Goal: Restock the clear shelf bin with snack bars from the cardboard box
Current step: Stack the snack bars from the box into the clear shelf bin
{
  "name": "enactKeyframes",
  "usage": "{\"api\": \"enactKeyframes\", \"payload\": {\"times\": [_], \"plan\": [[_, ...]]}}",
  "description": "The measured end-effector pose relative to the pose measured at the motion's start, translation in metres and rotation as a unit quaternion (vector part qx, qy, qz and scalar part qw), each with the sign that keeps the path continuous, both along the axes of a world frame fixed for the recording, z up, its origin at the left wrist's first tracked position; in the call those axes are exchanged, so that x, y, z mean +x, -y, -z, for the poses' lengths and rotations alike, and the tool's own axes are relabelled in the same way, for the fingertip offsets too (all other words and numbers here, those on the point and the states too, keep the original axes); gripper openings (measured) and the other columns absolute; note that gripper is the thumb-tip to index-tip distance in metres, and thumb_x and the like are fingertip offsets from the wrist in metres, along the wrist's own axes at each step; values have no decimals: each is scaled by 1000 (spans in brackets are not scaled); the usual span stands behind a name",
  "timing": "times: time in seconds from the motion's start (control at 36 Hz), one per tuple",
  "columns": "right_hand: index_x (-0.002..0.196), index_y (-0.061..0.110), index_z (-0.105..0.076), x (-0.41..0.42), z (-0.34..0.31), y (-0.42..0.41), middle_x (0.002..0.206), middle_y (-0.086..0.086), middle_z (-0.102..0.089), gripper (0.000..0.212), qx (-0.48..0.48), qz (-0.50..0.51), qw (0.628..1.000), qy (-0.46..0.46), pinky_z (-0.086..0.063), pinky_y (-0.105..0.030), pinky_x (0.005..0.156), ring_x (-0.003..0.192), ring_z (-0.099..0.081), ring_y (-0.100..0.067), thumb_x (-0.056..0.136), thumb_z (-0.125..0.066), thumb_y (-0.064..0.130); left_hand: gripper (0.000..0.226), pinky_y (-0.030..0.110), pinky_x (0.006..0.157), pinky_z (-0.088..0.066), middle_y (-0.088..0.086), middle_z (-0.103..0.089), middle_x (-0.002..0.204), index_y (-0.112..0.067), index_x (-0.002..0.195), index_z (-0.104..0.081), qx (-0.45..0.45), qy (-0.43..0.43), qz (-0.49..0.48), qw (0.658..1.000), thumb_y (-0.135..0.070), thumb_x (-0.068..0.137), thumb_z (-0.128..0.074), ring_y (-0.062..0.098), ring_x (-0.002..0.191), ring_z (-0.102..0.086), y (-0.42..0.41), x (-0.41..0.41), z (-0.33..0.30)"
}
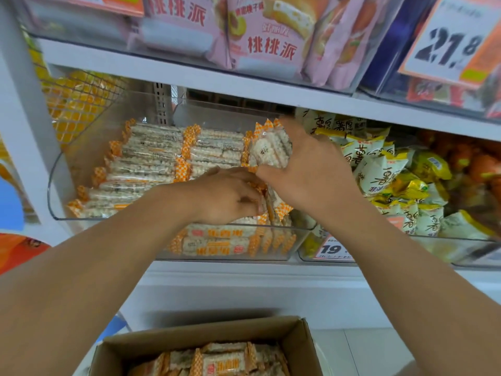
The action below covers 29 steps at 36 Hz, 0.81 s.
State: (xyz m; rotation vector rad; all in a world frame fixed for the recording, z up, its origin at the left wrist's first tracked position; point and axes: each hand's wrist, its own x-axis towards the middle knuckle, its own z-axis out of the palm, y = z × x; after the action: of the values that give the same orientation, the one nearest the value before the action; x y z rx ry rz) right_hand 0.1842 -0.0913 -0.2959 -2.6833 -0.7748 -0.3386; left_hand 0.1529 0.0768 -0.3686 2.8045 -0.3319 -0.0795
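Clear shelf bin holds rows of snack bars just left of both hands. Left hand reaches inside the bin, fingers curled onto bars near its front. Right hand, touching the left, grips an upright bundle of bars. Yellow snack bags lie right. Cardboard box sits below the hands, bars inside.

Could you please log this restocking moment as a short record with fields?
bin: clear shelf bin, rows of snack bars inside
right hand: right hand grips a bundle of bars over the bin's right side
left hand: left hand holds bars near the bin's front
supply: cardboard box below, bars inside
neighbour: yellow-and-white snack bags to the right
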Motion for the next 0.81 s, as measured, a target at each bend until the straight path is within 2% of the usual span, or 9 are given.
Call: {"api": "enactKeyframes", "payload": {"times": [0.08, 0.19, 0.31, 0.36, 0.44, 0.53, 0.64, 0.72, 0.81], "plan": [[144, 30, -39, -4, -1, -9, 133, -20, -44, 76, -61, 25, 998, -4, -41, -43, 99, 125, -43, -41, 78, -66, 56, 60, 52, 112, -30, -11, -45, 129, -38, 99, -71, 16, 9, 14, 1000, -74, 81, -27, 18, 135, -37, -10, 0, 5], [144, 22, -43, -13, 5, -21, 149, -15, -32, 71, -183, 37, 982, -28, -34, -47, 109, 135, -34, -40, 84, -59, 57, 77, 51, 113, -29, -13, -48, 135, -31, 110, -73, 4, 26, 41, 999, -79, 78, -22, 16, 135, -38, -15, -2, 10], [150, 21, -38, -12, 5, -26, 156, -17, -24, 72, -240, 49, 967, -68, -35, -45, 107, 140, -28, -39, 90, -54, 58, 81, 51, 120, -13, -23, -36, 149, -41, 121, -66, 11, -19, 37, 999, -84, 73, -17, 14, 149, -19, -18, -3, 9], [153, 23, -31, -11, 4, -27, 158, -17, -21, 76, -246, 49, 965, -73, -35, -46, 108, 141, -26, -40, 91, -54, 59, 80, 50, 121, -12, -23, -32, 153, -42, 125, -64, 11, -33, 36, 999, -84, 74, -19, 14, 150, -15, -18, -4, 8], [158, 37, 1, -12, 8, -28, 161, -20, -13, 91, -262, 45, 962, -67, -31, -47, 111, 144, -18, -43, 91, -57, 59, 78, 47, 119, -20, -15, -37, 152, -36, 121, -68, 0, -27, 24, 999, -81, 75, -25, 15, 146, -24, -16, -6, 3], [154, 45, 14, -15, 13, -27, 164, -18, -6, 94, -276, 24, 960, -37, -24, -50, 113, 143, -13, -45, 92, -55, 58, 59, 42, 102, -42, -9, -58, 122, -26, 100, -71, -64, 8, 4, 998, -72, 78, -43, 19, 120, -51, -14, -12, 2], [155, 43, 12, -11, 11, -22, 167, -2, 4, 80, -280, 8, 959, -45, -22, -51, 115, 147, -6, -45, 99, -44, 54, 36, 41, 97, -47, -10, -57, 121, -39, 118, -50, -82, -11, -59, 995, -61, 90, -55, 20, 110, -57, -15, -26, -2], [157, 39, 10, -6, 10, -25, 167, 1, -7, 71, -287, 19, 956, -55, -24, -50, 115, 148, -7, -43, 102, -34, 50, 56, 41, 105, -43, -1, -50, 144, -37, 135, -26, -57, -54, -91, 993, -62, 90, -50, 23, 124, -53, -16, -30, -5], [158, 35, 7, -6, 7, -28, 166, 0, -13, 72, -293, 27, 953, -76, -26, -51, 114, 148, -6, -44, 102, -37, 45, 72, 38, 115, -31, -6, -23, 163, -39, 153, -13, -32, -56, -81, 995, -62, 93, -44, 20, 144, -34, -13, -32, -8]]}}
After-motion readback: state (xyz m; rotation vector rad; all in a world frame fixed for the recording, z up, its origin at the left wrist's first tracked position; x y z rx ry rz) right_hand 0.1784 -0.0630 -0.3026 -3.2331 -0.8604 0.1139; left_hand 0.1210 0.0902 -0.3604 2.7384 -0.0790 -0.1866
